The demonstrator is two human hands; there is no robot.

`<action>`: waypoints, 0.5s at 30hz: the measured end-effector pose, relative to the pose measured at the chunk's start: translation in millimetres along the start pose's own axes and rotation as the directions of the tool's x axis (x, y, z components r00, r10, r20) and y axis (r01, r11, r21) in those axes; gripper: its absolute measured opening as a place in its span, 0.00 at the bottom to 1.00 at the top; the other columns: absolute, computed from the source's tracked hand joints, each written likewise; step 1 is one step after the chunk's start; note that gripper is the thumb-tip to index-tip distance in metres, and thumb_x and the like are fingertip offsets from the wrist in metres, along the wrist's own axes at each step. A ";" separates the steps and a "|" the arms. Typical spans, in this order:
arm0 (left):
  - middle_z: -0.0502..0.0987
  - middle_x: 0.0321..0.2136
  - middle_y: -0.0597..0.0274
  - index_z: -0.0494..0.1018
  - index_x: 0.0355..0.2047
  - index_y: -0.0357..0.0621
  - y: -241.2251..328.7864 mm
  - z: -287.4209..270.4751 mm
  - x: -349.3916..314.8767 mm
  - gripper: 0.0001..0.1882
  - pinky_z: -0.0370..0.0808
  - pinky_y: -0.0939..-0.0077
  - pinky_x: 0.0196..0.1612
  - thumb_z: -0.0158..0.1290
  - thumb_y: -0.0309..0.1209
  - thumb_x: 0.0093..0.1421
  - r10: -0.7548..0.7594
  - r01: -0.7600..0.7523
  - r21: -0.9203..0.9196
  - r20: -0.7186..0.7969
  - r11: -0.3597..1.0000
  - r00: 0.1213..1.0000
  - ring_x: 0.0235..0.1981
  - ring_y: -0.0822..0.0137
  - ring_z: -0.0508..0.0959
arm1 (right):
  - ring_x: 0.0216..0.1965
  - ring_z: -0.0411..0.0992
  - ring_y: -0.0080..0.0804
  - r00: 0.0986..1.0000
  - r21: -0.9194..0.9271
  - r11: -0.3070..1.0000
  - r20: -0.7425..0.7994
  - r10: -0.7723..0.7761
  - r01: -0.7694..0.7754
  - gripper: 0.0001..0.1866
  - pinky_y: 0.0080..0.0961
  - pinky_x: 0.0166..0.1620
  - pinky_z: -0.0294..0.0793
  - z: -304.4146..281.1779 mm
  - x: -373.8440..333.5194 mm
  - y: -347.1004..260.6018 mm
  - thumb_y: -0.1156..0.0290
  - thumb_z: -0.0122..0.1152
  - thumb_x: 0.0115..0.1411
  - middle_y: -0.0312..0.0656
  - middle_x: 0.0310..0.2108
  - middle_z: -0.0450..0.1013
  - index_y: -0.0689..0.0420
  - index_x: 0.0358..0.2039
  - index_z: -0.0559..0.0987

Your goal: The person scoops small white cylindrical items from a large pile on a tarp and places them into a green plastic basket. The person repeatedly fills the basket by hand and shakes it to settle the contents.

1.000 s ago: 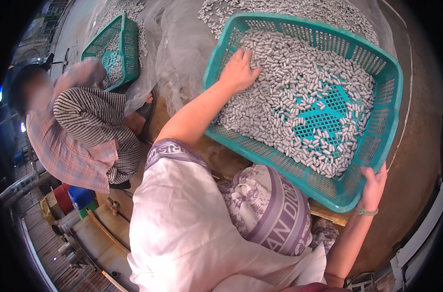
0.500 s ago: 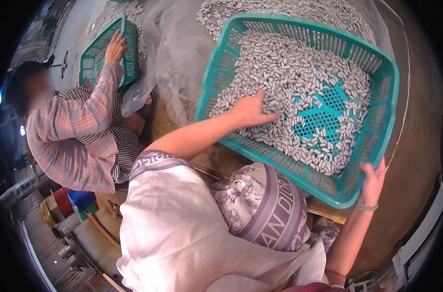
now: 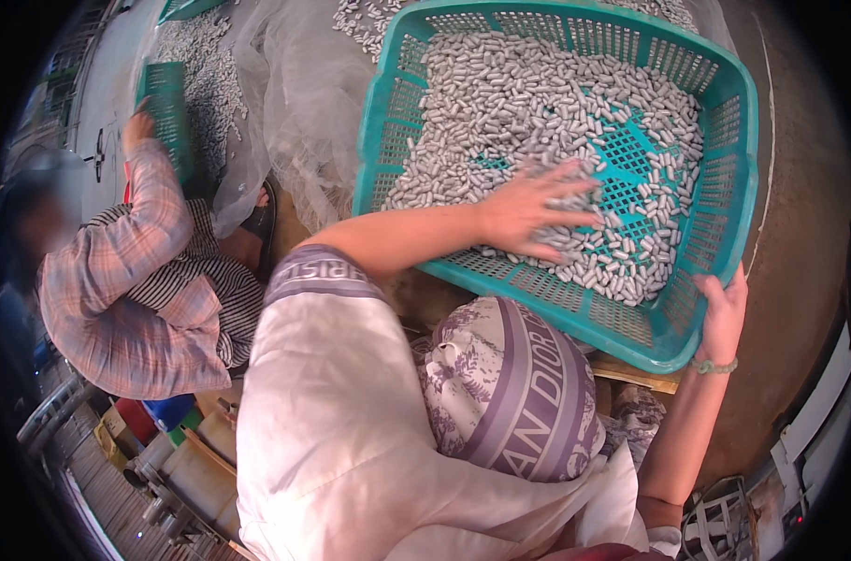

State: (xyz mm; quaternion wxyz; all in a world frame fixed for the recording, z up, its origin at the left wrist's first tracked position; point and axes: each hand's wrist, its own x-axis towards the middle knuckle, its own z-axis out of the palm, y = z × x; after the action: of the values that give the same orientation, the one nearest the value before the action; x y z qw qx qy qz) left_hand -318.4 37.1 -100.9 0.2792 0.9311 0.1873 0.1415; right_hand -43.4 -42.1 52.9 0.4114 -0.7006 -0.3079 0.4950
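A wide teal plastic basket (image 3: 745, 178) with lattice walls is tilted in front of me. Many small grey-white, barrel-shaped pieces (image 3: 500, 93) lie in it, heaped thickest toward the far left. Part of the mesh bottom shows through right of the middle. Over the pieces my left hand (image 3: 538, 210) is spread flat, fingers apart and slightly blurred. At the near right corner, my right hand (image 3: 722, 318) grips the basket's rim, thumb on top, its other fingers partly hidden behind the wall. A beaded bracelet circles that wrist.
More of the pieces lie beyond the basket beside sheer white netting (image 3: 299, 112). To the left a co-worker in a plaid shirt (image 3: 117, 290) holds a smaller green basket (image 3: 168, 117). Patterned cloth (image 3: 510, 393) covers my knee. Metal bars (image 3: 725, 524) stand at lower right.
My left hand has swept rightward across the pieces, its fingers spreading. A small patch of mesh now shows behind it. The co-worker's basket has tipped up and shifted left. My right hand keeps its grip.
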 end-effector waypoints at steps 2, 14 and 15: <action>0.54 0.63 0.64 0.62 0.57 0.74 6.3 18.1 51.7 0.32 0.41 0.30 0.58 0.47 0.62 0.51 0.158 -0.157 0.015 -0.144 0.987 0.977 0.65 0.53 0.47 | 0.40 0.69 0.26 1.000 0.001 1.000 -0.006 -0.004 0.004 0.24 0.22 0.46 0.66 3.3 -1.9 -0.9 0.82 0.49 0.47 0.41 0.41 0.72 0.66 0.49 0.69; 0.50 0.64 0.67 0.53 0.62 0.73 -98.0 -13.8 15.2 0.34 0.38 0.41 0.63 0.41 0.61 0.56 -0.187 0.239 0.314 -0.188 0.919 0.964 0.66 0.55 0.46 | 0.39 0.69 0.26 1.000 0.035 0.999 -0.006 0.027 -0.027 0.24 0.21 0.44 0.66 -2.3 0.8 5.6 0.82 0.51 0.47 0.40 0.40 0.72 0.66 0.48 0.69; 0.50 0.64 0.67 0.53 0.62 0.72 -86.4 -18.1 -11.6 0.34 0.38 0.41 0.63 0.41 0.61 0.56 -0.219 0.250 0.285 -0.137 0.926 0.966 0.66 0.54 0.45 | 0.39 0.69 0.26 1.000 0.024 1.000 -0.004 0.020 -0.020 0.24 0.21 0.45 0.67 -0.8 1.5 3.8 0.82 0.51 0.47 0.40 0.39 0.72 0.66 0.48 0.69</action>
State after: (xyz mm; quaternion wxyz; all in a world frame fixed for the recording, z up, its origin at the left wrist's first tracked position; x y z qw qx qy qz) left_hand -358.6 107.5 -137.8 0.1398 0.9250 0.3306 0.1247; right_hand -42.1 -42.8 49.0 0.4153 -0.6997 -0.2940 0.5015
